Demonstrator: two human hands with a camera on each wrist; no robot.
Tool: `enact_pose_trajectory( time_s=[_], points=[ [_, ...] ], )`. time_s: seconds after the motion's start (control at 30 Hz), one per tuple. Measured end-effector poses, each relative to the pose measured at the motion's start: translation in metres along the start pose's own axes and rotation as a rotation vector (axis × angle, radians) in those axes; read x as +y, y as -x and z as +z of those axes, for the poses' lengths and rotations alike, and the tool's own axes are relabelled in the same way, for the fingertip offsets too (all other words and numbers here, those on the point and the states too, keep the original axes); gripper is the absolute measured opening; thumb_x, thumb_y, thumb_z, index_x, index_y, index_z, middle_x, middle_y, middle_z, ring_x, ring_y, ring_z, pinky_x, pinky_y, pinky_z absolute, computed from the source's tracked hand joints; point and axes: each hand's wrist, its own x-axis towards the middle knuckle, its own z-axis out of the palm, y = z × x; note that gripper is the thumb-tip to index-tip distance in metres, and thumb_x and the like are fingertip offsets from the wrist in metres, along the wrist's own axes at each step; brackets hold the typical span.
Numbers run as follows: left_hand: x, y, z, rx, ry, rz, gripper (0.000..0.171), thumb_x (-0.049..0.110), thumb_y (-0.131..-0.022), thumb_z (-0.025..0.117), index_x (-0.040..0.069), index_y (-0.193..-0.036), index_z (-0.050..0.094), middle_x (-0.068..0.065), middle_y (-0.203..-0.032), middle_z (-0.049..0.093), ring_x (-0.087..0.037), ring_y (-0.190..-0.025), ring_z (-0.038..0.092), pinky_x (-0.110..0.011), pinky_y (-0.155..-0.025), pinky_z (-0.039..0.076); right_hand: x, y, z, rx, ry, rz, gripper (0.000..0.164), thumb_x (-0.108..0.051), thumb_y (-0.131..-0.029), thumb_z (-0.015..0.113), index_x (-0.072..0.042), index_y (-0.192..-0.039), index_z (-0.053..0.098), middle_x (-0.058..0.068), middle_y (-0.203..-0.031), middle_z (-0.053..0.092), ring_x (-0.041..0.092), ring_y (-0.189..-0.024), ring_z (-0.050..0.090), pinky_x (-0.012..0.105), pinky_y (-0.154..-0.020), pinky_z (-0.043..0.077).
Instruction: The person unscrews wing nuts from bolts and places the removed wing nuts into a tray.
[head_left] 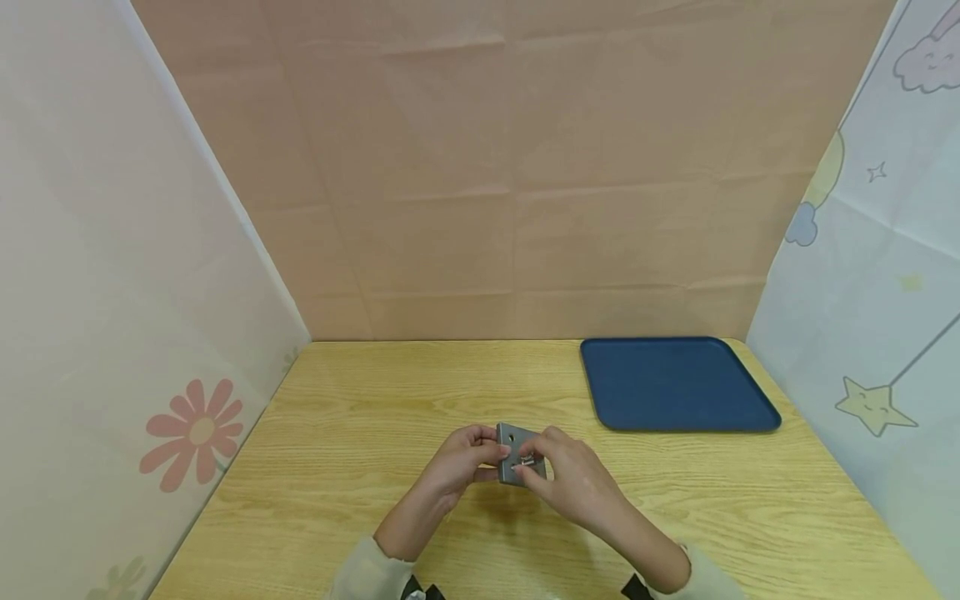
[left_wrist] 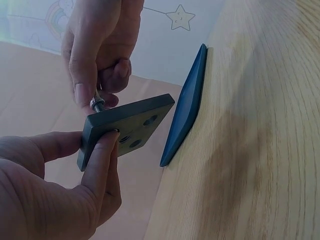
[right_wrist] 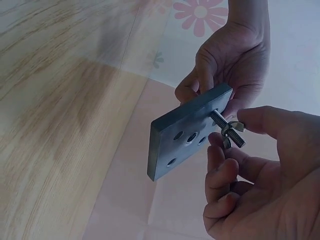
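One thick, squarish grey metal plate (right_wrist: 190, 125), pierced by round holes, is held off the pale-yellow wood-grain bench (head_left: 390, 400); a flat, dark-blue rectangular tray (head_left: 678, 383) lies at its 2 o'clock in the head view. At the plate's 9 o'clock edge the left hand (head_left: 459, 464) grips it, thumb on the upper face, fingers behind. From 4 o'clock the right hand (head_left: 573, 477) pinches a silver metal wing nut (right_wrist: 228, 131) threaded on a silver metal bolt (right_wrist: 219, 119).

The bolt might spin with the nut if nothing steadies its far end. Held by one edge, the plate could twist under a hard turn, and a nut run off the free end might drop.

In the right wrist view, the bolt's long axis points out between 4 and 5 o'clock; the plate shows no clear long axis.
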Motion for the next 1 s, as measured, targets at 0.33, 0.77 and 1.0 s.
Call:
enact_pose_trajectory(
  time_s=[0.33, 0.77, 1.0],
  points=[
    [-0.0003, -0.0003, -0.0001, -0.006, 0.002, 0.005, 0.035, 0.010, -0.095, 0.068, -0.010, -0.121, 0.056, -0.014, -0.106, 0.062, -0.019, -0.091, 0.068, -0.033, -0.080, 0.061, -0.0005, 0.0011, -0.0012, -0.013, -0.002, -0.011, 0.016, -0.020, -0.087, 0.080, -0.021, -0.102, 0.072, -0.012, -0.083, 0.053, 0.003, -0.057, 0.036, 0.020, -0.050, 0.033],
    [-0.0010, -0.0005, 0.0008, -0.010, 0.007, 0.002, 0.034, 0.009, -0.095, 0.068, -0.010, -0.121, 0.056, -0.014, -0.107, 0.062, -0.018, -0.091, 0.067, -0.033, -0.080, 0.061, -0.0006, 0.0027, -0.0026, -0.032, -0.056, -0.042, 0.012, -0.015, -0.089, 0.078, -0.025, -0.095, 0.073, -0.013, -0.091, 0.056, 0.001, -0.068, 0.047, 0.021, -0.053, 0.040],
    [-0.0011, -0.0018, -0.0002, -0.025, 0.010, -0.009, 0.033, 0.010, -0.096, 0.067, -0.009, -0.120, 0.056, -0.016, -0.109, 0.061, -0.020, -0.093, 0.066, -0.032, -0.082, 0.060, -0.0011, 0.0029, -0.0034, -0.008, -0.084, -0.041, 0.006, -0.032, -0.094, 0.073, -0.026, -0.094, 0.075, -0.013, -0.092, 0.055, 0.001, -0.063, 0.043, 0.021, -0.053, 0.041]
  ],
)
